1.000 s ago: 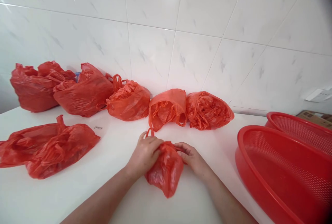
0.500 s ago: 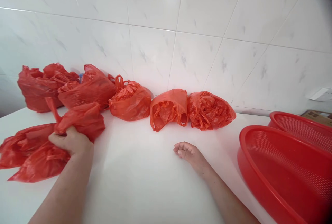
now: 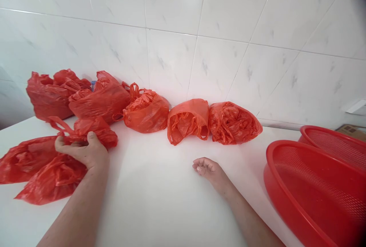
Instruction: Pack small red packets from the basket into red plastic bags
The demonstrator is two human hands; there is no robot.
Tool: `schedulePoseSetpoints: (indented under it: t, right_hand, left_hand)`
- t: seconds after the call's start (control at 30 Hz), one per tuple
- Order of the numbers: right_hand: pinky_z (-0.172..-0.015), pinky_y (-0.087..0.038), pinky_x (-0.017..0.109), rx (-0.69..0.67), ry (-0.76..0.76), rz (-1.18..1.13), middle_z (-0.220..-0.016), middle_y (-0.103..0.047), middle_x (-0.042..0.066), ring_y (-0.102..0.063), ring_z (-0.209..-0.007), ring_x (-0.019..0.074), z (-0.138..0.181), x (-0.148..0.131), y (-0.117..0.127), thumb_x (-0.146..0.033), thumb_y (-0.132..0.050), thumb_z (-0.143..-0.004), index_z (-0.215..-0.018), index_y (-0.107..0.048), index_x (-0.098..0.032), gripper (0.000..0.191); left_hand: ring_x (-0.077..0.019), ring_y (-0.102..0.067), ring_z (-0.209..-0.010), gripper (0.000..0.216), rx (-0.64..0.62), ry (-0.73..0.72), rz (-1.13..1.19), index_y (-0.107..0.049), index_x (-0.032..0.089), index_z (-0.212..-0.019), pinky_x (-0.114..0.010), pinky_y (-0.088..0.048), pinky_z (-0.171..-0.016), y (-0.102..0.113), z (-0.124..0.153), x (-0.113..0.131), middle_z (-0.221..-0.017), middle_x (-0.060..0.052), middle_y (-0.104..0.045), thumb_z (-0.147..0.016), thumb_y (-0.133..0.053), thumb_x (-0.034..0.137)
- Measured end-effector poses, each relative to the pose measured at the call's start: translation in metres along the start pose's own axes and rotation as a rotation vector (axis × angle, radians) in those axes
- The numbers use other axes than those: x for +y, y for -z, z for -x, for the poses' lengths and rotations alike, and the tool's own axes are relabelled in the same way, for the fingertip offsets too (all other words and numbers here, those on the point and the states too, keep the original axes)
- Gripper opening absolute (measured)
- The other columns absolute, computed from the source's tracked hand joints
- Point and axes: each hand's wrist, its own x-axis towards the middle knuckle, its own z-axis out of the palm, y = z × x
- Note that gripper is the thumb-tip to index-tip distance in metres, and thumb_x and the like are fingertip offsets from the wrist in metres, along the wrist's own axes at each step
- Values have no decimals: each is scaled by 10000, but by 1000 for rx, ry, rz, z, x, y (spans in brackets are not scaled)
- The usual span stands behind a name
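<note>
My left hand [image 3: 85, 151] is at the left of the table with thumb and fingers spread apart. It rests against a crumpled red plastic bag [image 3: 98, 130] whose handle loop trails to the left. Two more red bags, one flat and crumpled [image 3: 25, 159] and one pointed at its near end [image 3: 51, 182], lie beside and below that hand. In the middle of the table my right hand [image 3: 210, 170] lies on its side, fingers loosely curled, with nothing in it. Nearest to it is a red bag [image 3: 188, 105] with its mouth facing me.
Along the tiled wall [image 3: 171, 60] stand more stuffed red bags: one at the far left [image 3: 45, 96], others in the row [image 3: 100, 104], [image 3: 147, 113] and a rounded one [image 3: 234, 123]. Two red mesh baskets [image 3: 300, 201] take up the right side. Behind them a cardboard box [image 3: 353, 130] shows partly.
My left hand has loosened its grip on the red bag and its fingers have spread. That bag has settled lower onto the table. My right hand keeps its pose. The view has shifted slightly.
</note>
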Motion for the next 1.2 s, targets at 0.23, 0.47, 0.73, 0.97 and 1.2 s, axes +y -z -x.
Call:
schedulePoseSetpoints:
  t: [0.23, 0.47, 0.73, 0.97, 1.2]
  right_hand:
    - [-707, -427, 343, 331, 90, 236, -872, -577, 29, -528, -750, 183, -16, 7, -16, -360, -520, -818, -939, -596, -242, 186]
    - [-883, -437, 379, 395, 395, 520, -1151, -519, 62, -513, -1045, 217, -53, 6, -33, -196, -450, -807, -1099, -552, -253, 315]
    - [-988, -356, 362, 482, 366, 1009, -1478, -227, 120, -323, -1290, 256, -100, 5, -50, -190, -489, -801, -1409, -269, -162, 647]
    - [-862, -374, 373, 532, 228, 1021, -1032, -607, 137, -524, -992, 271, -116, 8, -44, -211, -513, -788, -1213, -511, -119, 435]
    - [-740, -385, 263, 477, 243, 879, -847, -643, 24, -564, -811, 165, -103, 4, -41, -150, -498, -772, -860, -570, -206, 127]
  left_hand:
    - [-277, -286, -1307, 760, -120, -89, -142, -209, 66, -1374, -445, -202, -1104, 1, 8, 4, -1415, -198, -277, -778, -626, 285]
    - [-419, -7, -1364, 925, -330, -78, -238, -100, -23, -1407, -555, -59, -1095, -8, 31, 19, -1454, -351, -24, -754, -643, 343]
    - [-468, 43, -1348, 871, -450, -163, -317, -76, 99, -1441, -677, -110, -1023, -11, 51, 32, -1487, -278, 118, -779, -602, 311]
    - [-336, -36, -1395, 620, -726, -599, -212, -311, 182, -1381, -527, -184, -1093, -19, 72, 34, -1534, -153, -40, -811, -550, 226]
    - [-342, -69, -1392, 730, -1073, -948, -146, -280, 199, -1407, -522, -189, -1081, -41, 120, 48, -1523, -146, -140, -785, -591, 418]
